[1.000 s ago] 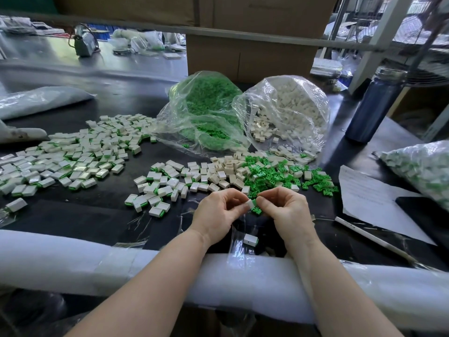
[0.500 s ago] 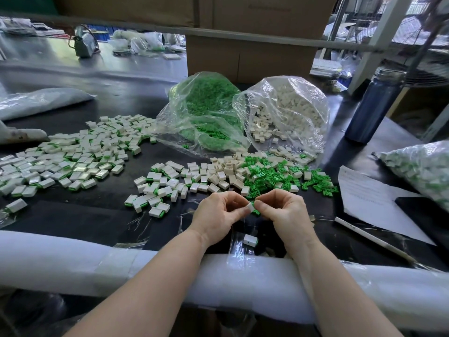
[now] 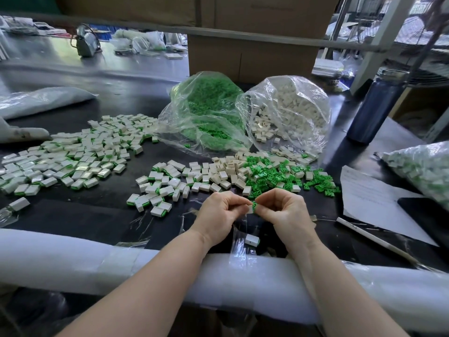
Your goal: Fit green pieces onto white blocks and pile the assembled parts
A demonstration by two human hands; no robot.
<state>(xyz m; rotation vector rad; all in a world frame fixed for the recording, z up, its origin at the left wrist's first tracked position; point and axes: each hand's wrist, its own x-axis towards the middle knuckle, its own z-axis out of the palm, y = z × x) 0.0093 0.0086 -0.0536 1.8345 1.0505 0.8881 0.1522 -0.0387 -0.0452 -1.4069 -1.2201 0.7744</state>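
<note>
Far left on the black table [image 3: 243, 152] I see the big pile [image 3: 70, 156] of finished parts, white with green edges, spread flat and reaching back toward the bags. Nearer the middle sits a smaller cluster [image 3: 158, 188] of finished parts, and just right of it loose white blocks [image 3: 226, 171] run straight into a scatter of green pieces [image 3: 286, 176], the two heaps touching. Behind them, two clear bags lean side by side: the green bag [image 3: 206, 110] on the left, the white bag [image 3: 289, 110] on the right, its mouth spilling blocks onto the table. Down front, my left hand [image 3: 220, 212] has its fingers curled, pinching a white block [image 3: 249, 209] at the tips. Right against it, my right hand [image 3: 283, 210] is curled too, pinching a green piece [image 3: 254, 206] that touches the block's end; I cannot tell how far it is seated. Both hands hover just above the table, forearms resting on the white foam roll [image 3: 73, 259] along the near edge. Between the wrists, one finished part [image 3: 252, 239] lies alone on a scrap of clear film. Right of the hands lie a pen [image 3: 374, 239] and a paper sheet [image 3: 374, 203], then a dark bottle [image 3: 375, 110] farther back, and at the far right a bag [image 3: 422, 171] stuffed with finished parts.
</note>
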